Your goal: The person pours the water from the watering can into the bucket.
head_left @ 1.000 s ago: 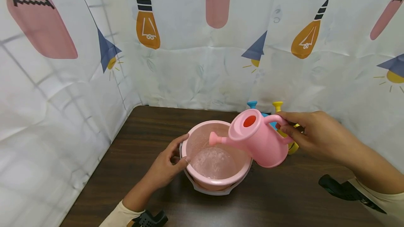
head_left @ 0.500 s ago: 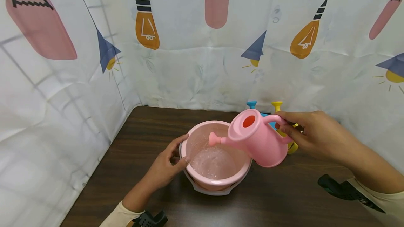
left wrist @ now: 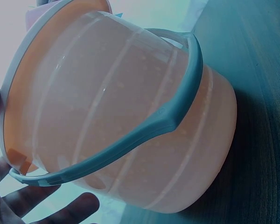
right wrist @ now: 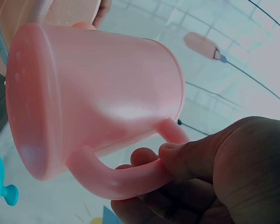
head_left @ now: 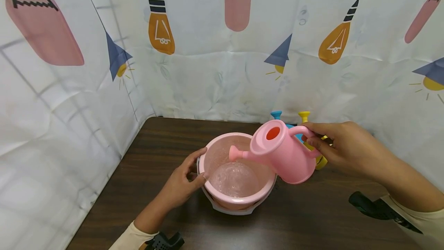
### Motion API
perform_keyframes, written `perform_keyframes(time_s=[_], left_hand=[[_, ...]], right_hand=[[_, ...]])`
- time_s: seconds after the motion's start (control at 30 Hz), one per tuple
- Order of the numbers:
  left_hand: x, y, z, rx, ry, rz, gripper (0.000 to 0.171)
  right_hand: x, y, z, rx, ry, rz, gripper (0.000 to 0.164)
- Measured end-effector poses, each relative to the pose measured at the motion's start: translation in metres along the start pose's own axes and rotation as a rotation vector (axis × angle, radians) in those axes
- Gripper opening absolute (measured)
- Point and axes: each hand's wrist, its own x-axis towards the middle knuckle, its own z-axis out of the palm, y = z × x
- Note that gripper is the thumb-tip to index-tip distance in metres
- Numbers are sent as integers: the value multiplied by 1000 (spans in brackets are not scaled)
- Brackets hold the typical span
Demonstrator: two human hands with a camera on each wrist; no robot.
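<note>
A pink bucket stands upright on the dark wooden table, with rippling water inside. My left hand holds its left rim, thumb near the front and fingers reaching toward the back. In the left wrist view, the bucket's carrying handle hangs down along the wall, above a few loosely spread fingers. My right hand grips the handle of a pink toy watering can. The can is tipped leftward, its spout over the bucket's opening, and thin streams fall from it.
Behind the pink can, largely hidden, are a blue watering can and a yellow one. A white patterned cloth hangs along the back and left side of the wooden table.
Water keeps falling into the bucket, and the ripples on its surface shift. Both hands and the pink watering can stay nearly in place.
</note>
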Motion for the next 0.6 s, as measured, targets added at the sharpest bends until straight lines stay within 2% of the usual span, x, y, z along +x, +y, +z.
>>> perform_keyframes(time_s=[0.6], left_hand=[[0,0,0,-8,11,8,64]], right_hand=[[1,-1,0,0,-18,34,33]])
